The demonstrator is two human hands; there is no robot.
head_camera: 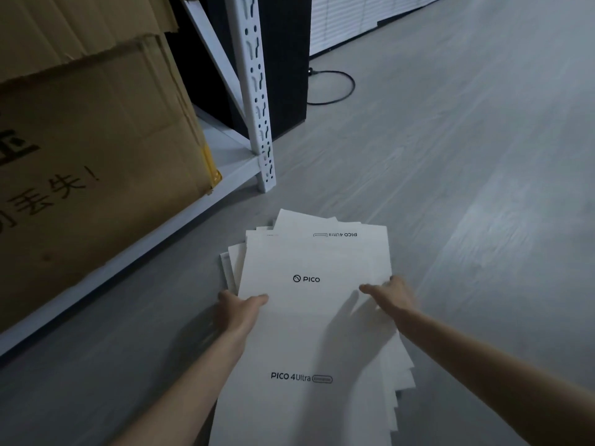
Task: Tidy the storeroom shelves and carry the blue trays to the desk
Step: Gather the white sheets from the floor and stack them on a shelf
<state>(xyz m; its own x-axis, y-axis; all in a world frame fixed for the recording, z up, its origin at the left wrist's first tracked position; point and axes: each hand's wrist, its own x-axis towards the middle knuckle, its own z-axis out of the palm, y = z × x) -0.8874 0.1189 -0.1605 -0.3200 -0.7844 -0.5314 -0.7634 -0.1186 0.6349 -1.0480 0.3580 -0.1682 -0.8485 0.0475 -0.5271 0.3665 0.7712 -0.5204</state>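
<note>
A loose stack of flat white cardboard sleeves (314,329), printed "PICO" and "PICO 4 Ultra", is held over the grey floor in the lower middle of the head view. The sheets are fanned out unevenly at the far end and on the right side. My left hand (240,309) grips the stack's left edge, thumb on top. My right hand (391,294) grips the right edge, thumb on the top sheet. No blue tray is visible.
A white metal shelf rack (259,101) stands at left, its lowest shelf (135,252) just above the floor. A large brown cardboard box (96,149) sits on that shelf. A black cabinet (283,59) stands behind the rack, with a black cable (341,88) looped on the floor.
</note>
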